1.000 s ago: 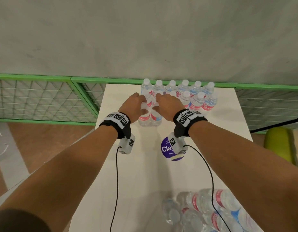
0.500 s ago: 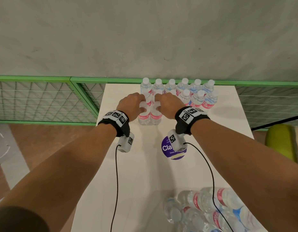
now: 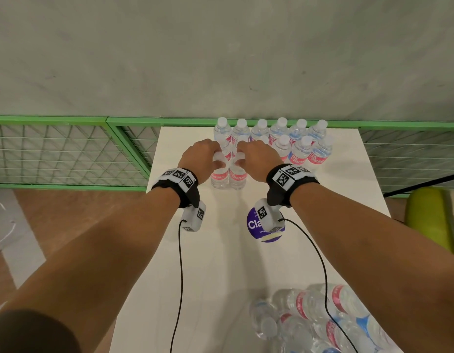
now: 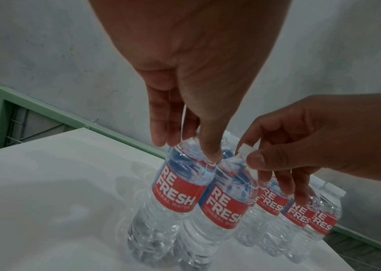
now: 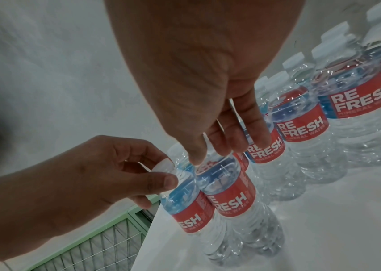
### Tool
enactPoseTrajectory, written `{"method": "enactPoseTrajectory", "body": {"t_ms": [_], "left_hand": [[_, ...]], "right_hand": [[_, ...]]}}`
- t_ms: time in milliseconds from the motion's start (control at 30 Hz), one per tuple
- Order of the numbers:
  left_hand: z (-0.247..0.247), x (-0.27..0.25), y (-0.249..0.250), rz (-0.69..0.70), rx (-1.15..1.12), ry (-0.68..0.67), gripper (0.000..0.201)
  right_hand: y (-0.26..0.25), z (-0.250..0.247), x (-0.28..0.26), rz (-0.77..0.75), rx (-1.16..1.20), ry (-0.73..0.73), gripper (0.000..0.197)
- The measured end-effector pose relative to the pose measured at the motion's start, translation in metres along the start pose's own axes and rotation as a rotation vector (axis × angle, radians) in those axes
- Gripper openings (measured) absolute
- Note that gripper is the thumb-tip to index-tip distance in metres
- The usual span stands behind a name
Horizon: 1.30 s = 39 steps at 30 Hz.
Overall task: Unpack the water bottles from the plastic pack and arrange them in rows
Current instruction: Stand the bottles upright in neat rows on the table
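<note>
While upright, 2 bottles (image 3: 228, 175) between pinching fingers (image 4: 255, 162).

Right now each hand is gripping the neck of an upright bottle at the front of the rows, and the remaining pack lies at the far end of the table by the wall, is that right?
Not quite: the remaining pack lies at the near end of the table, as the head view shows. The rest holds: the left hand and the right hand each grip the neck of an upright bottle, the left bottle and the right bottle.
</note>
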<state>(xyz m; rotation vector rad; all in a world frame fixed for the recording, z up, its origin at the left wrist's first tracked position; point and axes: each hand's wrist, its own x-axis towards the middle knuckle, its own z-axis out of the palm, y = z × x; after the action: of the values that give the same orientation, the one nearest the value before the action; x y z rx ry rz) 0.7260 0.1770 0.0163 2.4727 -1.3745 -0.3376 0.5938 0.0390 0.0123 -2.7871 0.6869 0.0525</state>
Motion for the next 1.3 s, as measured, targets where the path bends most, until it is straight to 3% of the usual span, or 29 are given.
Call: {"method": "enactPoseTrajectory", "body": {"t_ms": [1033,1200,1300], "left_hand": [[0.008,-0.005,-0.001,-0.046,-0.065,0.061,0.034],[0.008,-0.009,-0.002,-0.038,-0.114,0.044,0.051],[0.003,-0.020,-0.002,-0.039,-0.141,0.111,0.064]], "right_hand": [[-0.004,0.008,-0.006,0.066,0.038,0.041,0.027],[-0.004,0.000,-0.015,0.108,0.076,0.041,0.045],[-0.002,-0.009,-0.029,0.135,0.088,0.056,0.058]]}}
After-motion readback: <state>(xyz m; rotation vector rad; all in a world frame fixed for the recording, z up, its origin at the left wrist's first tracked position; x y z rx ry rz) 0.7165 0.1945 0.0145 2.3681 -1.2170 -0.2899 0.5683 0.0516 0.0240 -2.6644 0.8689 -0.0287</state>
